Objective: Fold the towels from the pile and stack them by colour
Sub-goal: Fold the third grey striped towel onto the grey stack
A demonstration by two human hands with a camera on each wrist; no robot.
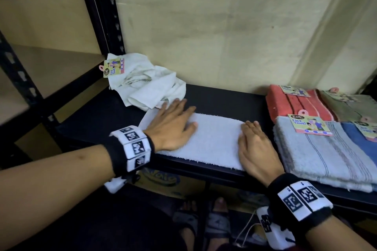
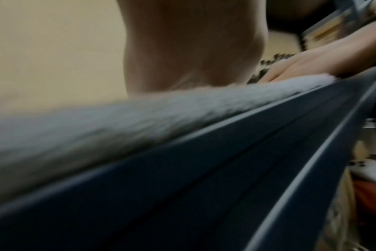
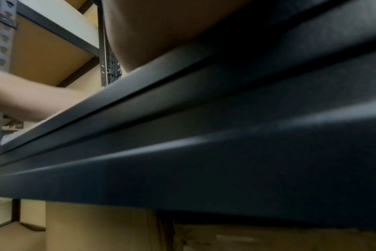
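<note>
Both hands lay flat, fingers straight: left hand [image 1: 173, 123] and right hand [image 1: 256, 146] pressed the white towel [image 1: 216, 140] (soft, light, floppy); best pinched at corners.

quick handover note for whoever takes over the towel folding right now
Left hand: flat, fingers straight, pressing the white towel.
Right hand: flat on that towel's right end.
The white towel lies as a folded strip at the front of the black shelf.
Done: folded coral towel, olive towel, grey towel and blue towel at the right.
Left: finish folding and place the white towel, then fold the crumpled white towel behind.
</note>
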